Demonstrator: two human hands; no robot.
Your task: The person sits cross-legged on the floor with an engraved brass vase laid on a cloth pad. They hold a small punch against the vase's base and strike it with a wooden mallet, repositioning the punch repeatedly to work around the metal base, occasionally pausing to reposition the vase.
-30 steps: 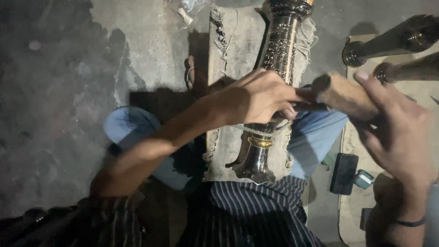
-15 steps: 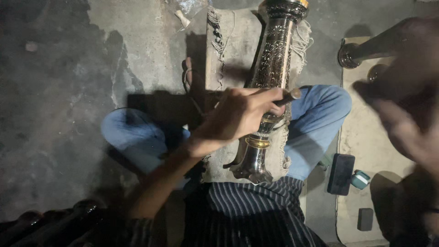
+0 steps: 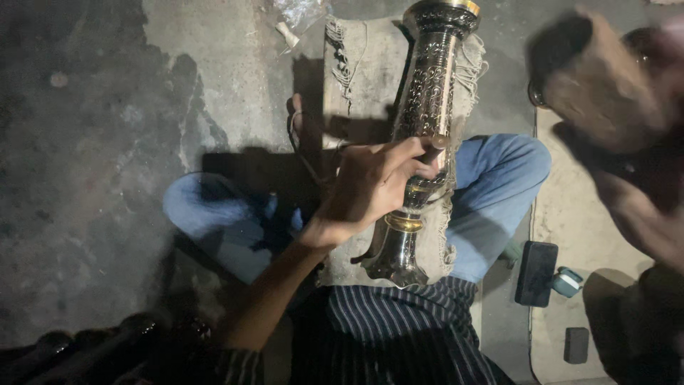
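A person sits cross-legged on a concrete floor [image 3: 92,142]. An engraved metal vase [image 3: 426,121] lies along a frayed cloth [image 3: 360,78] across the lap, centre frame. The left hand [image 3: 374,189] is closed in a grip on a small tool [image 3: 436,142] against the vase. At upper right, the blurred right hand [image 3: 641,185] grips a wooden mallet [image 3: 605,85], raised.

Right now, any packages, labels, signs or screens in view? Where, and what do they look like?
Phone: flat black rectangle lying on the mat right of the knee, screen dark.
Crumpled clear plastic wrapper: on the concrete floor at top, left of the cloth.
Small dark block: low on the mat, too dim to identify.
No labels or signs show.
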